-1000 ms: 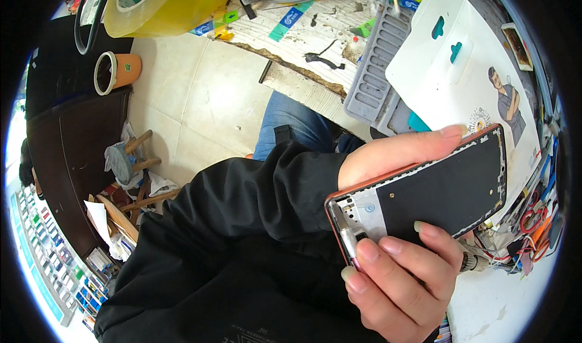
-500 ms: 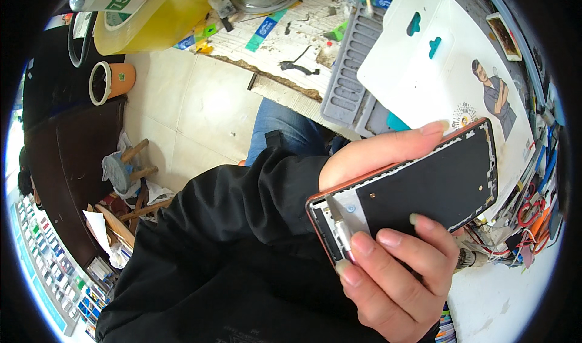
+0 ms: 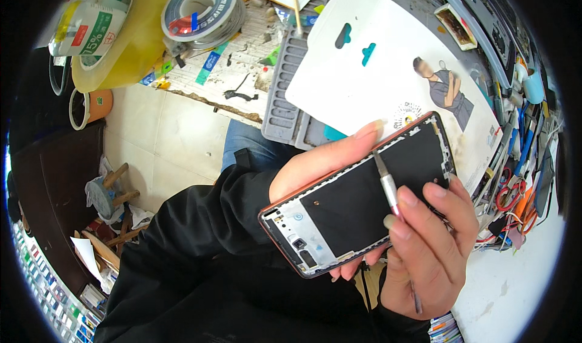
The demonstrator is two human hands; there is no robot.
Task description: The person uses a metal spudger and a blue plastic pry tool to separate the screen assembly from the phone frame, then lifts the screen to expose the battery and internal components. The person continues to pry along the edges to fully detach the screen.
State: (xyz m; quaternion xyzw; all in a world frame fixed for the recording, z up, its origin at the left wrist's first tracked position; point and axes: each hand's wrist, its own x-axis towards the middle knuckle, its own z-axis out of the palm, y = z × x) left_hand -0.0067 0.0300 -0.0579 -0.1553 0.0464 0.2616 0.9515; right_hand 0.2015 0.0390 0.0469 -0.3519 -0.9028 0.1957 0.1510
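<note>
A phone frame (image 3: 351,203) with a reddish-orange edge lies tilted in my left hand (image 3: 321,167). Its thumb presses along the upper edge, and fingertips show beneath the lower edge. Black sheet covers most of the frame's inside; the lower left end is whitish with small cut-outs, and ragged white residue lines the rim. My right hand (image 3: 427,246) pinches a slim pen-shaped craft knife (image 3: 388,188) with a silver collar. The blade tip is at the frame's upper edge, close to the left thumb; whether it touches is hard to tell.
Behind the frame, a white card sheet (image 3: 339,76) overlaps a grey parts tray (image 3: 282,94). A solder wire spool (image 3: 233,21) and a yellow container (image 3: 130,40) stand at the back left. Tangled tools and cables (image 3: 515,179) crowd the right. A stool (image 3: 106,194) stands on the left floor.
The knife has moved from the frame's whitish lower left end to its upper long edge. The phone frame and left hand sit further left in view, as the whole view has shifted.
</note>
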